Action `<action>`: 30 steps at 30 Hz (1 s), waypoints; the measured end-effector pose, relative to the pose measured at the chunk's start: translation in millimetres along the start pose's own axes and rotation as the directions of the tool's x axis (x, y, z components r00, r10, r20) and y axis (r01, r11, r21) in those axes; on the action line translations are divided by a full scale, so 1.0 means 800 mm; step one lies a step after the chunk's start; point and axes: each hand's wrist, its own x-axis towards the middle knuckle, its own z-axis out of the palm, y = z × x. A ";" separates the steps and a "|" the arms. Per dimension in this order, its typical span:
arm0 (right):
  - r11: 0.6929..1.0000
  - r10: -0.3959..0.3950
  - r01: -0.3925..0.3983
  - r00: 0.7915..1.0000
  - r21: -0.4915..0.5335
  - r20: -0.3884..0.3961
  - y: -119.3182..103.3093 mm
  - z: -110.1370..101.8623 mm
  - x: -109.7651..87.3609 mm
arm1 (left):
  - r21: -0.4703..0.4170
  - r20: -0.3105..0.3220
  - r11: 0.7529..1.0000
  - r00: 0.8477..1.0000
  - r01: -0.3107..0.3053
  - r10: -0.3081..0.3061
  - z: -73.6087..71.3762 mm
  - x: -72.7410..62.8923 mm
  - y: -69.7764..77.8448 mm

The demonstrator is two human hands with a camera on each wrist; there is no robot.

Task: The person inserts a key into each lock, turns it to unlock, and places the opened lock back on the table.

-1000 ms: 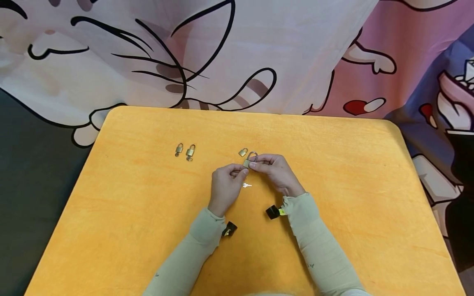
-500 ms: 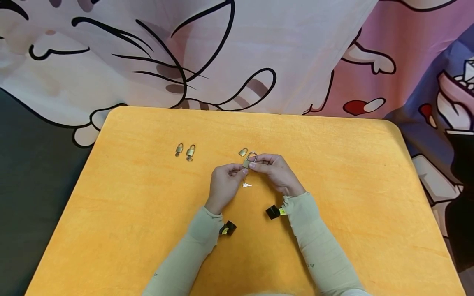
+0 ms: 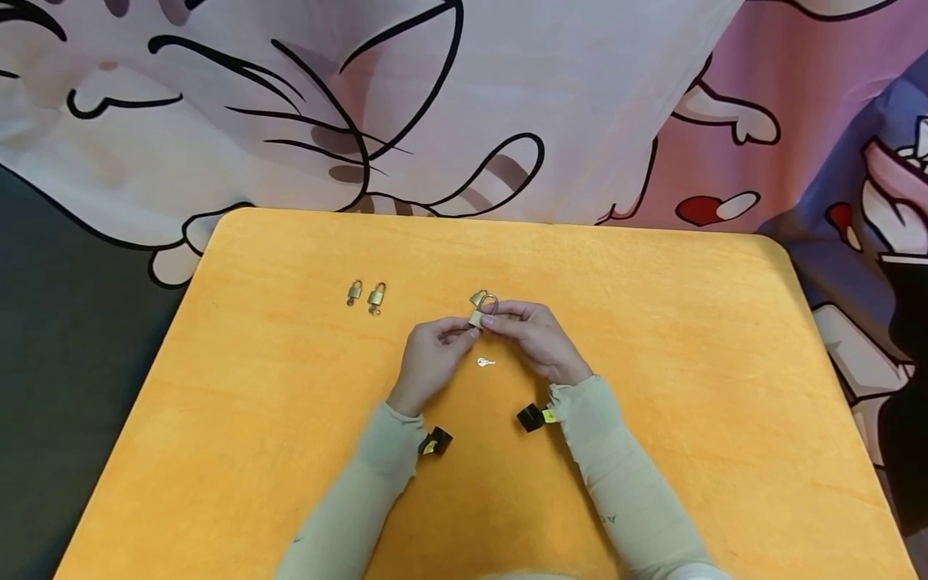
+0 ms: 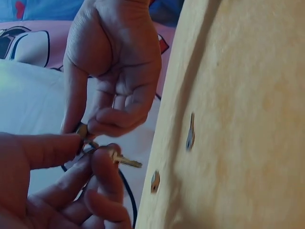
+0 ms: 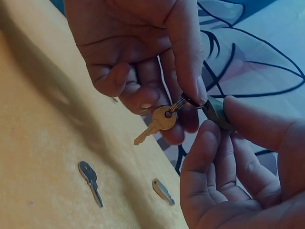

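Observation:
Between both hands, above the table, is a small brass padlock (image 3: 475,319), its steel shackle pointing up. My right hand (image 3: 538,340) pinches the body between thumb and fingers, which the right wrist view shows closely on the padlock (image 5: 218,113). At its lower end my left hand (image 3: 432,360) pinches a key ring (image 5: 179,104) with thumb and fingertips. From that ring hangs a brass key (image 5: 163,120), loose below the left fingers. Left thumb and fingers hide whatever lies right at the keyhole.
On the yellow table (image 3: 652,338) a loose silver key (image 3: 485,362) lies below the hands. Another padlock (image 3: 477,296) lies just behind the held one. Farther left lie two padlocks with keys, a smaller one (image 3: 354,292) and a larger one (image 3: 377,296). A cartoon curtain (image 3: 580,105) hangs behind.
The held padlock has shifted slightly left and now overlaps the padlock behind it. My left wrist and forearm have swung left; the right hand has followed a little. Both grips stay.

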 end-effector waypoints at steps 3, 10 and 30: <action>0.999 -0.008 0.009 1.000 -0.030 0.012 -0.003 0.009 0.002 | 0.045 0.044 0.999 0.999 0.018 -0.020 -0.012 -0.002 -0.001; 0.984 -0.015 0.030 0.996 -0.176 0.084 -0.006 0.040 0.014 | 0.134 0.078 0.990 0.996 0.029 -0.040 -0.062 -0.011 -0.004; 0.857 0.066 -0.044 0.998 -0.513 0.024 -0.005 0.125 0.094 | 0.249 -0.238 0.967 0.971 0.061 0.000 -0.124 -0.024 -0.012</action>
